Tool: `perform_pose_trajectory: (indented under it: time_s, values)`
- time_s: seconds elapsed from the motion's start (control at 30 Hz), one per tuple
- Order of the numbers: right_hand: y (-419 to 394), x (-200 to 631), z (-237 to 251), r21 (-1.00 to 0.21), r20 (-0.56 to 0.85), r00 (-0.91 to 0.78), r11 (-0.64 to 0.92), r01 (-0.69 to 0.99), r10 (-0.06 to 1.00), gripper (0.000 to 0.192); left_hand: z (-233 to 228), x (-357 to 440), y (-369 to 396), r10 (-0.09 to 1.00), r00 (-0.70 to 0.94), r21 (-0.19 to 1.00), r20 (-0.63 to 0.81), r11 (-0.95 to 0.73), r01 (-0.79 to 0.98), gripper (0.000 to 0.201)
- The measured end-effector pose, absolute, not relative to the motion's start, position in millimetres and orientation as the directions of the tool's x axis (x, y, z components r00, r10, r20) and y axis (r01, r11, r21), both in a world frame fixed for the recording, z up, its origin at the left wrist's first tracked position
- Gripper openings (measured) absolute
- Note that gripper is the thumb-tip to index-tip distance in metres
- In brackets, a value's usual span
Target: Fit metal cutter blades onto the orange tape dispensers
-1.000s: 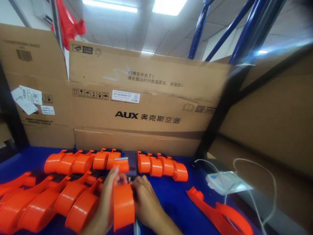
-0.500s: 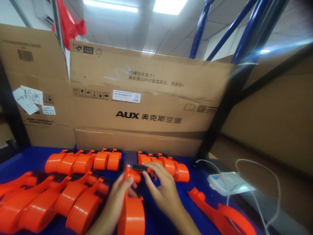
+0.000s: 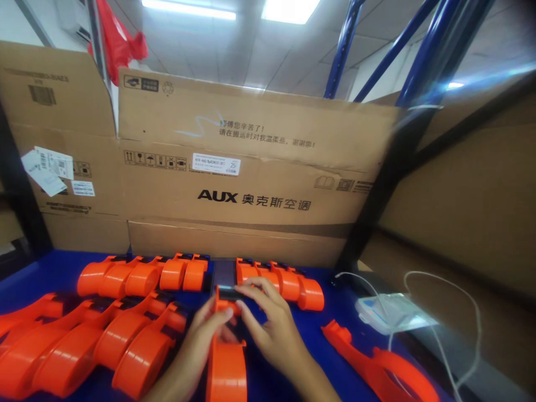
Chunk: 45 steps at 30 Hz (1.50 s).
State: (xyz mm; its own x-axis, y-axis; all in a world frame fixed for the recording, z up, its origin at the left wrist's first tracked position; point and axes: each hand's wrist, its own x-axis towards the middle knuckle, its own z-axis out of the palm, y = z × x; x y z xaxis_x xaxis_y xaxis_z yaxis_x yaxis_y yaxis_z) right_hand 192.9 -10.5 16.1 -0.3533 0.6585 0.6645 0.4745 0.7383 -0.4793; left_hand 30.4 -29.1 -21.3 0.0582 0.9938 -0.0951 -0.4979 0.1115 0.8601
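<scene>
My left hand is closed round the neck of an orange plastic tape dispenser, whose wide round drum hangs below. Across the top end of the dispenser sits a black cylindrical piece, flush against the orange side plate. My right hand pinches the free end of that black piece between thumb and fingers. Parts of the dispenser's neck are hidden behind my left fingers.
Several similar orange dispensers with black ends stand in rows at left, back left and back right. An orange frame lies at right, near a clear plastic box and white cable. Cardboard walls the back.
My right hand has moved left, and the black piece has gone further onto the dispenser's top end. The dispenser's drum has shifted slightly.
</scene>
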Motion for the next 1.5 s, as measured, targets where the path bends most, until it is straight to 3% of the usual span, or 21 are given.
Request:
perform_pose_trajectory:
  time_s: [0.13, 0.33, 0.5, 0.57, 0.63, 0.73, 0.8, 1.03, 1.23, 1.33, 1.5]
  values:
    - [-12, 193, 18, -0.517, 0.629, -0.367, 0.721, 0.461, 0.685, 0.029, -18, 31, -32, 0.982, 0.105, 0.828, -0.156, 0.188, -0.528, 0.035]
    - [-16, 196, 33, -0.609, 0.544, -0.395, 0.672, 0.421, 0.74, 0.028, -24, 31, -33, 0.99, 0.085, 0.839, -0.115, 0.143, -0.525, 0.033]
    - [-10, 219, 40, -0.764, 0.409, -0.26, 0.484, 0.426, 0.875, 0.028, -26, 31, -33, 0.985, 0.095, 0.846, -0.142, 0.171, -0.506, 0.035]
    - [-8, 234, 40, -0.808, 0.252, -0.277, 0.359, 0.467, 0.927, 0.035, -26, 30, -34, 0.985, 0.085, 0.852, -0.152, 0.174, -0.494, 0.036]
    - [-6, 249, 38, -0.805, -0.037, -0.386, 0.201, 0.558, 0.922, 0.042, -26, 30, -34, 0.983, 0.091, 0.856, -0.157, 0.182, -0.484, 0.035]
    - [-1, 264, 34, -0.701, -0.494, -0.482, -0.004, 0.713, 0.724, 0.046, -24, 29, -34, 0.977, 0.119, 0.851, -0.177, 0.213, -0.481, 0.034]
    - [5, 267, 30, -0.66, -0.581, -0.468, -0.049, 0.749, 0.666, 0.046, -21, 29, -34, 0.971, 0.133, 0.842, -0.197, 0.237, -0.484, 0.037]
    - [14, 257, 16, -0.706, -0.526, -0.486, -0.039, 0.707, 0.698, 0.046, -8, 29, -35, 0.96, 0.154, 0.831, -0.235, 0.28, -0.48, 0.039]
    - [12, 235, 14, -0.784, -0.224, -0.52, 0.165, 0.599, 0.824, 0.037, -10, 29, -35, 0.959, 0.139, 0.821, -0.248, 0.285, -0.494, 0.041]
    - [12, 235, 19, -0.746, -0.081, -0.485, 0.27, 0.608, 0.871, 0.035, -8, 28, -37, 0.955, 0.141, 0.81, -0.261, 0.296, -0.507, 0.04]
    - [9, 244, 23, -0.57, 0.041, -0.379, 0.333, 0.751, 0.925, 0.023, -9, 29, -38, 0.967, 0.102, 0.805, -0.231, 0.249, -0.538, 0.035]
